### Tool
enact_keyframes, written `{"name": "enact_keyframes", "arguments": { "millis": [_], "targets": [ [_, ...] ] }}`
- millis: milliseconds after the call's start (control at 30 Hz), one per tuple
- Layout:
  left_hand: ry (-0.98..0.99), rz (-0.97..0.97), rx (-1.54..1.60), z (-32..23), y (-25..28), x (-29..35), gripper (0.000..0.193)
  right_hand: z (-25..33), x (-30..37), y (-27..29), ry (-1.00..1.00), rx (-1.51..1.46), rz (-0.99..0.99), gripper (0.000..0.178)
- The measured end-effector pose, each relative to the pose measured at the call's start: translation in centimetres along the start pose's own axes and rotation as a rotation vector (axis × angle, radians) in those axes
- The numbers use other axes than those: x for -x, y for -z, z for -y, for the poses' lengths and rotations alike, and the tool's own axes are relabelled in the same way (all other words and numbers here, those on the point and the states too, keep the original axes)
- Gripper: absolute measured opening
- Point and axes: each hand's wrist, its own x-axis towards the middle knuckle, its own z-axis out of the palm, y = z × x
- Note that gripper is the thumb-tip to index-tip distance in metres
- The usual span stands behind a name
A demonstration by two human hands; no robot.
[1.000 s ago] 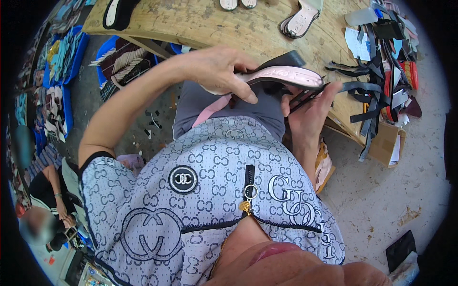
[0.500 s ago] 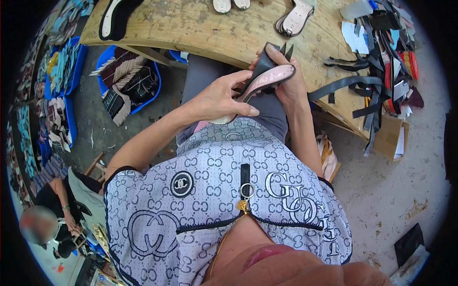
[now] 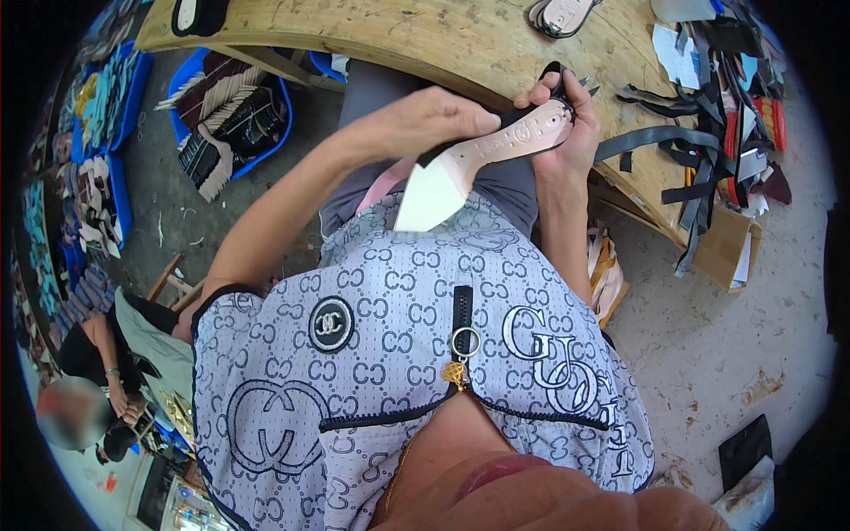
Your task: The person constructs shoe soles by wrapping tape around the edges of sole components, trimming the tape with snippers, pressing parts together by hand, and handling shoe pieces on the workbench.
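Note:
A pink shoe insole (image 3: 522,134) with metal dots and a pale cream end (image 3: 432,196) is held over my lap, tilted. Black material (image 3: 436,154) lines its far edge. My right hand (image 3: 571,133) is wrapped around the rounded end, its thumb and fingers closed at the rim; a black loop sticks up between them. Dark pointed tips (image 3: 591,88) show beside those fingers, too small to name. With fingers curled, my left hand (image 3: 421,124) presses on the black edge at the middle; what its fingertips grip is partly hidden.
More insoles (image 3: 562,16) lie on the wooden table (image 3: 398,49). Black strips (image 3: 660,137) and scraps heap at its right end, by a cardboard box (image 3: 722,252). Blue baskets (image 3: 266,164) of shoe pieces stand on the left floor. Another person (image 3: 97,354) sits at lower left.
The insole has turned so its pink face and cream end show fully. My right hand has moved right; my left hand has slid up onto the black edge. The view has shifted slightly.

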Motion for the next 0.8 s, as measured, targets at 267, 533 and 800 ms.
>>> {"name": "enact_keyframes", "arguments": {
  "millis": [267, 533, 800],
  "targets": [
    [0.065, -0.023, -0.442, 0.8, 0.4, 2.6, 0.027, 1.7, 0.7, 0.4, 0.014, -0.052, 0.209, 0.024],
    [-0.298, -0.338, -0.630, -3.7, 2.4, 1.8, 0.062, -1.5, -2.0, -7.6, 0.195, 0.448, 0.058, 0.030],
    [-0.276, -0.246, 0.096, -6.2, 0.8, 2.0, 0.055, 1.2, -3.5, -8.4, 0.252, 0.678, 0.212, 0.032]
  ]
}}
